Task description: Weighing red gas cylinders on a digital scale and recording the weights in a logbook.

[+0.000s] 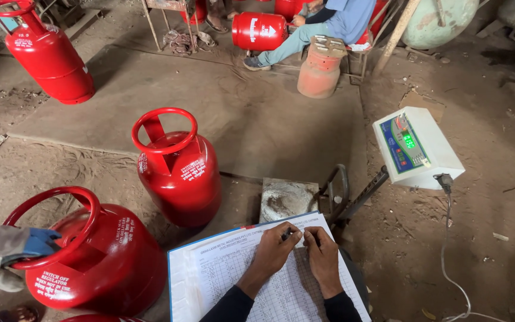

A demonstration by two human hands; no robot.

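My left hand (272, 253) and my right hand (324, 257) rest side by side on a white printed record sheet (222, 280) on a blue-edged board at the bottom centre. Both hands pinch a small dark pen (288, 234) between their fingertips near the sheet's top edge. Both arms wear black sleeves. Just beyond the sheet lies the worn metal platform of a floor scale (287, 198), with nothing on it. Its white display unit (424, 149) with green digits stands to the right on a slanted pole.
Another person's gloved hand (7, 253) grips the ring of a red gas cylinder (99, 262) at lower left. A second red cylinder (180, 170) stands beside the scale, a third (49, 53) at far left. A seated person (329, 24) handles cylinders at the back. A cable (448, 250) trails right.
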